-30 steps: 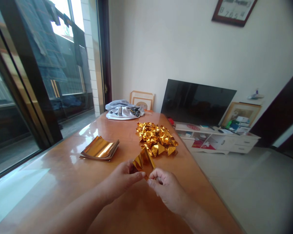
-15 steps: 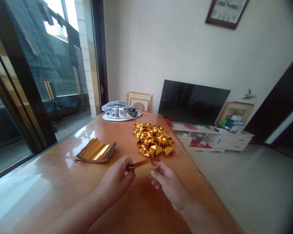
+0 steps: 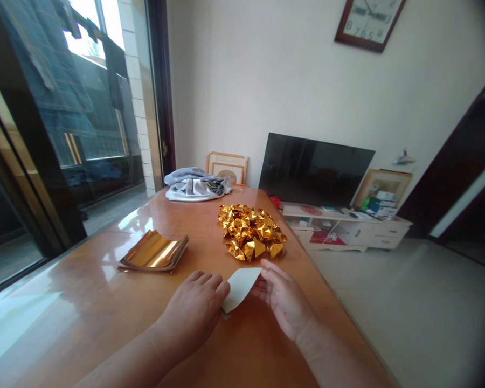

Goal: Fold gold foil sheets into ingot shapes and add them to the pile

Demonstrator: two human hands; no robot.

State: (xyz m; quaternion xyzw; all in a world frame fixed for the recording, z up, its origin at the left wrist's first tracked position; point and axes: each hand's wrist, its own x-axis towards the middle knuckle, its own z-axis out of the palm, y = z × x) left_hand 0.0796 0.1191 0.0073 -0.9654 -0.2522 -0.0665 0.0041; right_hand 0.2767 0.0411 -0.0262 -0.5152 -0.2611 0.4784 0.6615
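Observation:
A single sheet of paper [image 3: 240,287] lies white side up on the wooden table [image 3: 84,302], tilted. My left hand [image 3: 194,312] rests palm down on its left edge. My right hand [image 3: 285,299] holds its right edge with the fingertips. Just beyond the sheet sits a heap of folded gold foil pieces [image 3: 250,231]. A stack of flat gold foil sheets [image 3: 154,252] lies to the left of my hands.
A grey bundle of cloth [image 3: 194,186] sits at the table's far end. The table's right edge drops to a tiled floor, with a TV [image 3: 315,170] on a low white cabinet [image 3: 347,226] behind. A glass sliding door runs along the left.
The gold sheet, first held up between both hands, was turned edge-on and then laid flat on the table with its white side up. Both hands lowered onto it.

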